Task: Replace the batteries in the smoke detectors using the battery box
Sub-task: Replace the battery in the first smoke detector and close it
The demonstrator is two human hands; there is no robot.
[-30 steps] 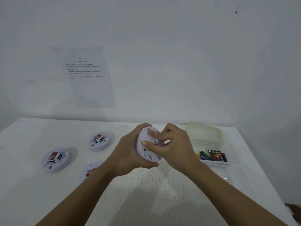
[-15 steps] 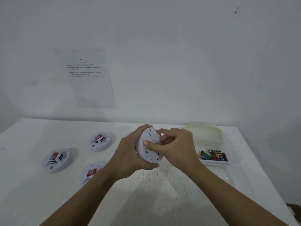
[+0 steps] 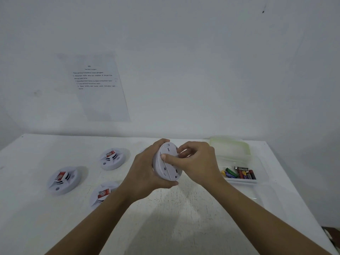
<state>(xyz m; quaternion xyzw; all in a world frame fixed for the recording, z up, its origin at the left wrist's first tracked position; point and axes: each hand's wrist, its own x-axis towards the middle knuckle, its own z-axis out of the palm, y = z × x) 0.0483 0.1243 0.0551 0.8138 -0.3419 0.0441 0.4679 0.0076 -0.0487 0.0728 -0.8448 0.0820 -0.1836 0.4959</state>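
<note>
Held: my left hand (image 3: 145, 171) grips the round white plastic smoke detector (image 3: 166, 168) above the white table (image 3: 184, 208); my right hand (image 3: 196, 162) pinches its back.
Progress: early, I judge; cover not yet off.
Remaining: three more white detectors (image 3: 63, 179) left; clear plastic battery box (image 3: 239, 180) right.

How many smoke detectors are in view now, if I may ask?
4: held smoke detector between left hand and right hand; far-left detector; detector nearer the wall; detector by the left forearm. More may be hidden.
</note>
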